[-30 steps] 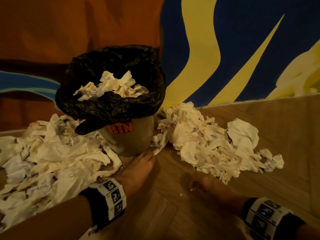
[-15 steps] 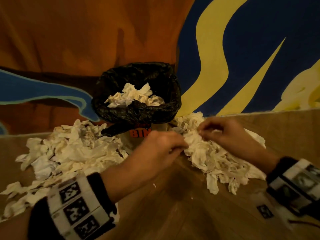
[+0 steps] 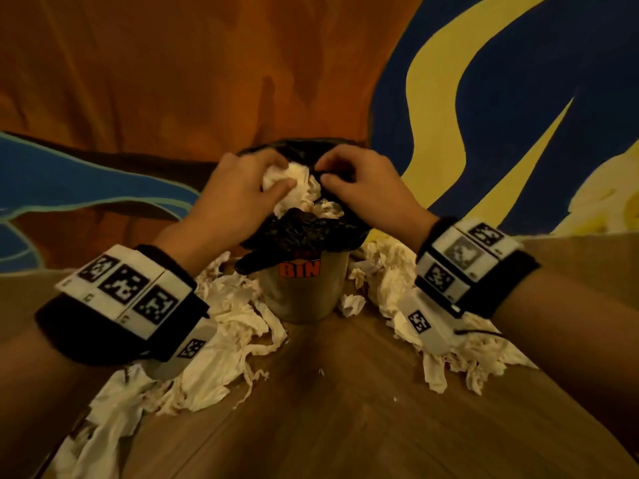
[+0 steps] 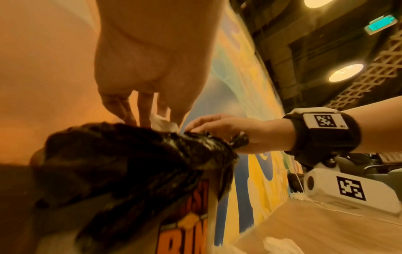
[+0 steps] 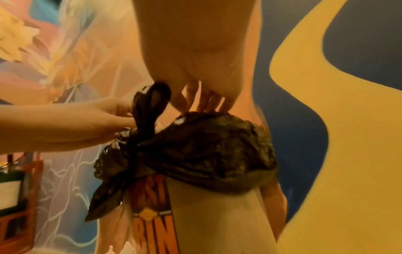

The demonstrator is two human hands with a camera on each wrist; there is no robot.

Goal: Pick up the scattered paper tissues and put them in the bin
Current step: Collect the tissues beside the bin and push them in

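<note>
The grey bin, labelled BIN and lined with a black bag, stands on the wooden floor against the wall and holds crumpled white tissues. My left hand grips a wad of tissue right over the bin's mouth; the left wrist view shows white tissue between the fingers. My right hand hovers over the right side of the rim, fingers loosely curled downward, touching the liner, with no tissue visible in it.
Heaps of scattered tissues lie on the floor left of the bin and right of it. A painted orange, blue and yellow wall rises directly behind the bin. Bare wooden floor lies in front.
Both hands rose from the right tissue heap to the bin's mouth. The left hand carried a wad of tissue up with it.
</note>
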